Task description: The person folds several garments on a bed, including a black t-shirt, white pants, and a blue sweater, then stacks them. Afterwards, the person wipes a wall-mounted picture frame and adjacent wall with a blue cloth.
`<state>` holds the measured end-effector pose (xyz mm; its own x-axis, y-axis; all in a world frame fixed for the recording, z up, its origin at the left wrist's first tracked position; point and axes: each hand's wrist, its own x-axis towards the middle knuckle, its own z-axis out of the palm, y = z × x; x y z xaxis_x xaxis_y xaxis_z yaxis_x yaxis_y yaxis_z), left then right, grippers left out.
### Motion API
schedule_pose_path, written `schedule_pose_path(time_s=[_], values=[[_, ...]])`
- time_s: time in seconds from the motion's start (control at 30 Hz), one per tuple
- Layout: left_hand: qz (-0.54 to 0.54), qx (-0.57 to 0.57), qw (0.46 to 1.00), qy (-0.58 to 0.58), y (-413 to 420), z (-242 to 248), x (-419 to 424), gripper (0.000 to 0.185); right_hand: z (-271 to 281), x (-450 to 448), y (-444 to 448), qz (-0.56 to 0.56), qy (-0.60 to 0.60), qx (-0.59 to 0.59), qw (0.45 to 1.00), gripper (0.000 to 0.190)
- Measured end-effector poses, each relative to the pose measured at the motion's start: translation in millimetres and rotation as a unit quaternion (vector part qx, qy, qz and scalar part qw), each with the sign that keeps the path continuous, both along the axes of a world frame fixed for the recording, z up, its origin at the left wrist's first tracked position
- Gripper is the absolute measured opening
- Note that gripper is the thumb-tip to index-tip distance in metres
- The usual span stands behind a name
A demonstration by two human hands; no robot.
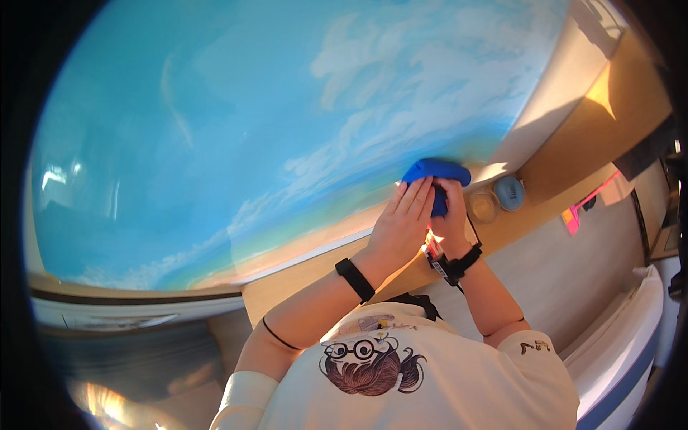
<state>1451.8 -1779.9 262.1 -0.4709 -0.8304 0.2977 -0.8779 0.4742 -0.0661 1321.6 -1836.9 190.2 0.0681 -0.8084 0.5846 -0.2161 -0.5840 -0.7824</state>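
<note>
Both my hands meet on a blue cloth (438,172), folded or bunched up, at the lower right edge of a glossy cover (258,134) printed with sky, clouds and a beach. My left hand (411,215) lies on the cloth with its fingers stretched out side by side. Close beside it, my right hand (452,215) grips the cloth, part of which hangs down between the two hands. The fingertips of both hands touch the cloth. Black bands circle both wrists, and a small device with a cable sits at the right wrist.
Right of my hands, a round clear container (482,206) and a round blue-topped container (508,193) stand on a wooden surface (570,156). A pink item (573,219) lies farther right. White fabric with a blue stripe (618,344) is at the lower right.
</note>
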Motion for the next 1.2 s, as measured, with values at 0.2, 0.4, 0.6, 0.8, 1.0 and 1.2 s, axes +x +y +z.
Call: schedule_pose_path(time_s=[0.2, 0.4, 0.6, 0.8, 1.0, 1.2], values=[[0.07, 0.003, 0.993, 0.092, 41, -15, 43, 0.078, 28, 33, 18, 0.052, 0.113, -0.097, 0.987, 0.039], [0.125, -0.011, 0.982, 0.142, 86, -19, 87, 0.075, 46, 77, 37, 0.134, 0.185, -0.185, 0.956, 0.046], [0.181, -0.088, 0.945, 0.257, 123, -24, 131, 0.075, 57, 134, 62, 0.177, 0.292, -0.213, 0.915, 0.048], [0.183, -0.037, 0.949, 0.255, 169, -32, 185, 0.084, 73, 192, 104, 0.175, 0.336, -0.272, 0.885, 0.059], [0.277, -0.212, 0.871, 0.344, 209, -33, 266, 0.093, 91, 305, 156, 0.212, 0.295, -0.352, 0.862, 0.05], [0.29, -0.117, 0.906, 0.283, 264, -24, 318, 0.088, 97, 352, 202, 0.206, 0.305, -0.355, 0.859, 0.049]])
